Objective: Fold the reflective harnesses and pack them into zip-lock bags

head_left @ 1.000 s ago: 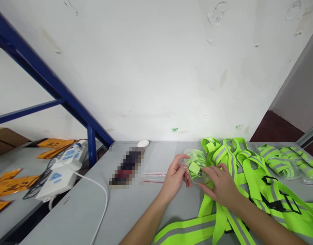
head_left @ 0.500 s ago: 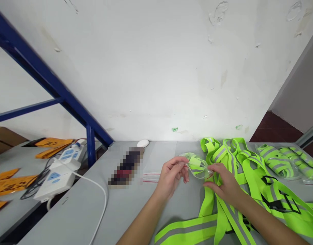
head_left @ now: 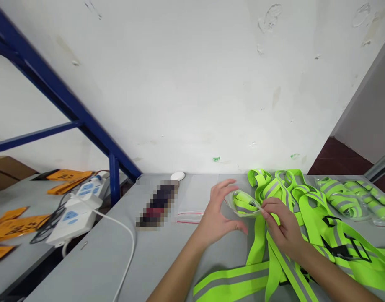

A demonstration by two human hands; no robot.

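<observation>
A clear zip bag (head_left: 244,204) with a folded neon-green reflective strap inside is held up over the table. My right hand (head_left: 282,228) pinches the bag's right edge between thumb and fingers. Just left of the bag, my left hand (head_left: 222,216) is open, thumb and fingers spread wide. Whether its fingertips touch the bag's far side I cannot tell. Loose neon-green straps (head_left: 283,193) with grey stripes and black buckles (head_left: 344,249) lie heaped under and beside my right forearm.
Packed bags of straps (head_left: 339,199) lie at the right. Flat clear bags with red seals (head_left: 189,217) rest left of my hands, near a blurred-out dark item (head_left: 157,205) and a white oval object (head_left: 177,176). A white cable (head_left: 129,251), power strips (head_left: 74,218) and a blue frame (head_left: 113,176) stand left.
My left hand has let go of the bag's edge and spread its fingers. My right hand keeps its pinch on the bag. The view has shifted slightly.
</observation>
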